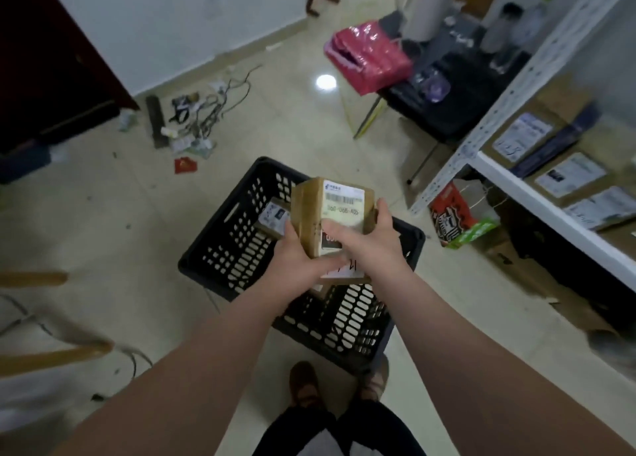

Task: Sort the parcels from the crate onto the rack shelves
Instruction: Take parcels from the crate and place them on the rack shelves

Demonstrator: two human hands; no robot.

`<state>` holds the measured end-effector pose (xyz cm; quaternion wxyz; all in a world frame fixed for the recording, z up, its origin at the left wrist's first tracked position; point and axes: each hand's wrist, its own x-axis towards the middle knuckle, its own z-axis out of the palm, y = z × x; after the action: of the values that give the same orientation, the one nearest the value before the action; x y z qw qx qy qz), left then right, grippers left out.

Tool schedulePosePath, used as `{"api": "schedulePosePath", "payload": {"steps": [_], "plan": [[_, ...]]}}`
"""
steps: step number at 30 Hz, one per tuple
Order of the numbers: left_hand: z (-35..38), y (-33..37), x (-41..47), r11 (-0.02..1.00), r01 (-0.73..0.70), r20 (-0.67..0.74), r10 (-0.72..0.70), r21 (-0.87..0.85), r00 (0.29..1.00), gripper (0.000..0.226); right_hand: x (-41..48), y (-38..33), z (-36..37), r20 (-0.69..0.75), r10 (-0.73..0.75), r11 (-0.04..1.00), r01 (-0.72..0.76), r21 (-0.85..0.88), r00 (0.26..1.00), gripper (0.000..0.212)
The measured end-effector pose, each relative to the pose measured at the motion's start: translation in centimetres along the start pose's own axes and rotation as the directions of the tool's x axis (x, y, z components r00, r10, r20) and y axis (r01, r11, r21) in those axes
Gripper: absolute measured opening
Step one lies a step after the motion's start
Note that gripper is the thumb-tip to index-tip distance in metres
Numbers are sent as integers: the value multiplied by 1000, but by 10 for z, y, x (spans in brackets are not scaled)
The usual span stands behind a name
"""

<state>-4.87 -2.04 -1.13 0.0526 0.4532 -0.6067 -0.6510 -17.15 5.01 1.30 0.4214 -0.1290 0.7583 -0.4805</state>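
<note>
I hold a small brown cardboard parcel (332, 208) with a white barcode label above the black slotted crate (241, 245) on the floor. My left hand (297, 266) grips its lower left side and my right hand (370, 245) grips its right side, thumb across the front. Another labelled parcel (275, 216) lies inside the crate behind the held one. More parcels under my hands are mostly hidden. The white metal rack (537, 201) stands at the right, with several labelled parcels (568, 177) lying flat on its shelf.
A red and green paper bag (457, 218) sits under the rack's corner. A dark chair (444, 97) with a pink bag (368, 56) stands behind. Cables and litter (199, 118) lie on the tiled floor at the left. My feet (303, 383) are near the crate.
</note>
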Motion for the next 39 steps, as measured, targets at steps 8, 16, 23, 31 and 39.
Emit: {"api": "schedulePosePath", "payload": {"steps": [8, 16, 23, 31, 39], "plan": [[21, 84, -35, 967, -19, 143, 57, -255, 988, 37, -45, -40, -72, -90, 20, 950, 9, 311, 996, 26], [90, 150, -80, 912, -96, 112, 152, -399, 982, 35, -97, -58, -155, -31, -136, 942, 139, 306, 990, 39], [198, 169, -145, 910, -170, 244, 275, -378, 930, 39, -174, -37, -257, -132, -162, 896, 202, 396, 978, 41], [326, 166, -197, 942, -209, 395, 303, -262, 868, 41, -256, 18, -368, -260, -130, 894, 227, 388, 957, 36], [430, 152, -234, 979, -112, 506, 186, -173, 842, 30, -308, 85, -450, -408, -94, 889, 260, 375, 908, 32]]}}
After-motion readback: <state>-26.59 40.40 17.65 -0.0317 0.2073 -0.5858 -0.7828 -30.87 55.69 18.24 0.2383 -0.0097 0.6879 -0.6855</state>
